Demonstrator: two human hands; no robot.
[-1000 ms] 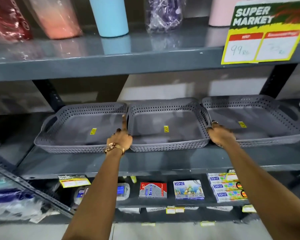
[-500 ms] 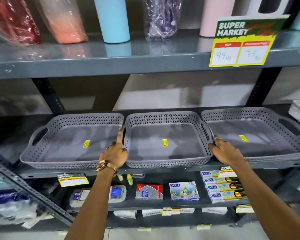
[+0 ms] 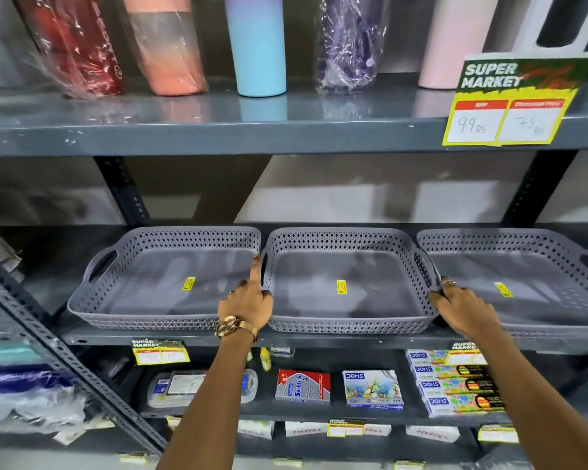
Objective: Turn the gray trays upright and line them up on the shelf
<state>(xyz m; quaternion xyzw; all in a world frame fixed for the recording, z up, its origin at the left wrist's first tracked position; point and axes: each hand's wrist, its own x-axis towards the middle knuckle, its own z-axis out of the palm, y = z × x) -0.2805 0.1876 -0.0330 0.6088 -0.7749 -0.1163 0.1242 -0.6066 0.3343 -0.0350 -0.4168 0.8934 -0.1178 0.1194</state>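
Note:
Three gray perforated trays stand upright, side by side, on the middle shelf (image 3: 170, 338): the left tray (image 3: 184, 234), the middle tray (image 3: 336, 236) and the right tray (image 3: 510, 238). Each has a small yellow sticker on its floor. My left hand (image 3: 246, 305) sits in the gap between the left and middle trays, index finger stretched along the middle tray's left wall and thumb against it. My right hand (image 3: 462, 303) holds the middle tray's right rim, in the gap next to the right tray.
Wrapped bottles and tumblers (image 3: 257, 45) stand on the upper shelf, with a price sign (image 3: 510, 100) clipped to its edge. Boxes of stationery (image 3: 372, 388) fill the lower shelf. A slanted metal upright (image 3: 65, 361) runs at the left.
Both hands have stayed at the middle tray's sides. The view has dropped, and the trays now appear close to the shelf's front edge.

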